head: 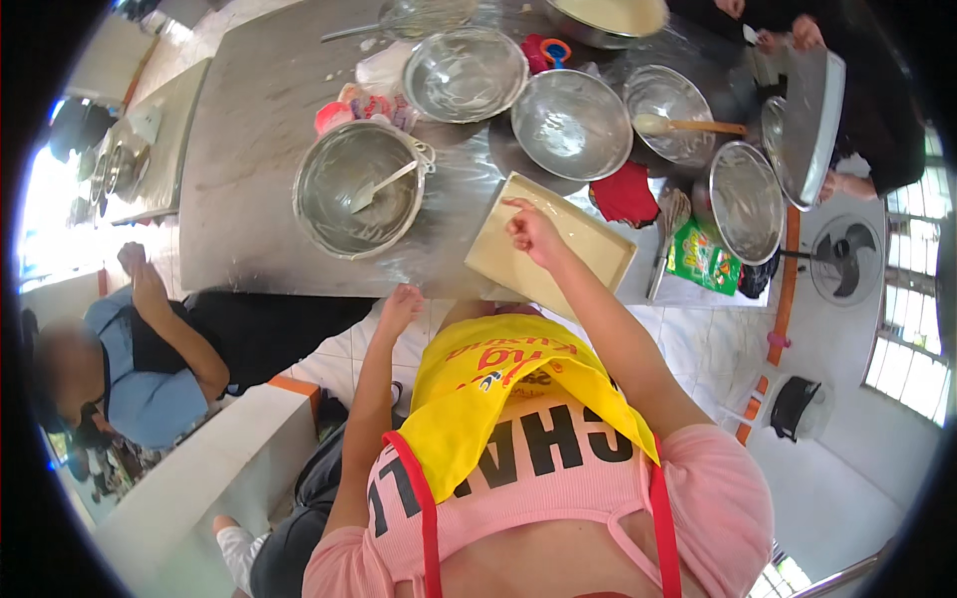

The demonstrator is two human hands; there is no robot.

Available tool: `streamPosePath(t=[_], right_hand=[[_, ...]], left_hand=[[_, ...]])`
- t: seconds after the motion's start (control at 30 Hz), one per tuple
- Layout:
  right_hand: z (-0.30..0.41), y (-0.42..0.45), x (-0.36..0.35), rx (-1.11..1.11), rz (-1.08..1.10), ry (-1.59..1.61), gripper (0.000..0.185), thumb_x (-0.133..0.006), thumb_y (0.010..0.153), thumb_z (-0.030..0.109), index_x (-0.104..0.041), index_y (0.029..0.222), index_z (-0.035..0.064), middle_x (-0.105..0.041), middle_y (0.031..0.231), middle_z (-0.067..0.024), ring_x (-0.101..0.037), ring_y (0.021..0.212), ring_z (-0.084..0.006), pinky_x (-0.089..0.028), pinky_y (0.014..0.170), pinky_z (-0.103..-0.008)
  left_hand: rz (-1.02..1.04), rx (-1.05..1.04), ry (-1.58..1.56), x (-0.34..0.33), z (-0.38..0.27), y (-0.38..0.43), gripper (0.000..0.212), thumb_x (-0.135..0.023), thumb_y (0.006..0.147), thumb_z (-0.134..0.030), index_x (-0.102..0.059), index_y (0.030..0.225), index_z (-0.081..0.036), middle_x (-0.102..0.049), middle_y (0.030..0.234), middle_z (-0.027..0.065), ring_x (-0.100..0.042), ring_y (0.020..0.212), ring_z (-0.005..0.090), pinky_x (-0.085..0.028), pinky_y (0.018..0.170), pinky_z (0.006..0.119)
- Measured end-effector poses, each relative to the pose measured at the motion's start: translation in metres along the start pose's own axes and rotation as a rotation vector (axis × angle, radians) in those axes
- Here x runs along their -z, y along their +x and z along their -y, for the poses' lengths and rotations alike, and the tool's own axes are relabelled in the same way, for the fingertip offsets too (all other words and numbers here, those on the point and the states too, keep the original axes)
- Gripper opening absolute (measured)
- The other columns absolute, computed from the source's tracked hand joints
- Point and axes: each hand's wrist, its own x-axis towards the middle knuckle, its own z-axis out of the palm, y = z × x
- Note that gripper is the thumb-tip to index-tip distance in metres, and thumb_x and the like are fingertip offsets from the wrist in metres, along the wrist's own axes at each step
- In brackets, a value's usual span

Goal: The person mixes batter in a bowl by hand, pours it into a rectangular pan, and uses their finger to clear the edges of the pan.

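Note:
My right hand is over a rectangular baking pan, index finger extended and the other fingers curled, with nothing held. Whether the fingertip touches the pan's contents is unclear. Inside the pan is a pale cream surface, either batter or lining. My left hand is just off the table's front edge, loosely curled and empty. Left of the pan stands a batter-smeared metal mixing bowl with a white spatula in it. A second smeared bowl sits beyond the pan.
More bowls stand on the steel table, one bowl holding a wooden-handled spatula. A red cloth, a whisk and a green packet lie right. One person is at left; another's hands hold a pan.

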Motion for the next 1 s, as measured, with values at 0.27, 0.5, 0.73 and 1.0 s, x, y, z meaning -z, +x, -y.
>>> streamPosePath(t=[0.27,0.5,0.73,1.0], right_hand=[[-0.029,-0.051,-0.053,0.213,0.377,-0.788,0.044,-0.045,0.078,0.004,-0.06,0.118,0.0131,-0.055,0.07,-0.0007,-0.045,0.055,-0.0072,-0.039,0.052,-0.0243],[-0.027,-0.08,-0.013,0.336,0.378,-0.86,0.048,-0.049,0.078,0.004,-0.058,0.123,0.0169,-0.054,0.067,-0.0025,-0.047,0.057,-0.0087,-0.04,0.053,-0.0259],[0.008,-0.143,0.091,0.187,0.028,-0.602,0.04,-0.043,0.086,0.006,-0.059,0.122,0.0138,-0.049,0.066,0.0028,-0.042,0.056,-0.0057,-0.035,0.051,-0.0209],[0.043,-0.181,0.212,0.423,-0.57,-1.398,0.039,-0.042,0.085,0.009,-0.061,0.116,0.0216,-0.061,0.077,-0.0129,-0.06,0.07,-0.0279,-0.046,0.064,-0.0403]], left_hand=[[0.021,0.07,0.117,-0.002,-0.01,0.004,0.022,-0.047,0.095,-0.033,-0.053,0.108,-0.016,-0.061,0.097,-0.0002,-0.058,0.078,0.0091,-0.046,0.067,0.026],[0.085,0.04,0.244,-0.023,-0.022,0.02,0.024,-0.046,0.095,-0.035,-0.052,0.107,-0.015,-0.06,0.098,0.0,-0.057,0.08,0.0099,-0.045,0.069,0.027],[0.059,-0.002,0.161,-0.05,-0.033,0.008,0.022,-0.049,0.093,-0.031,-0.053,0.105,-0.013,-0.061,0.093,0.001,-0.056,0.073,0.0107,-0.045,0.059,0.027],[0.044,0.024,0.207,-0.075,-0.008,-0.009,0.022,-0.048,0.095,-0.032,-0.054,0.105,-0.013,-0.06,0.094,0.0005,-0.056,0.076,0.0098,-0.044,0.06,0.025]])
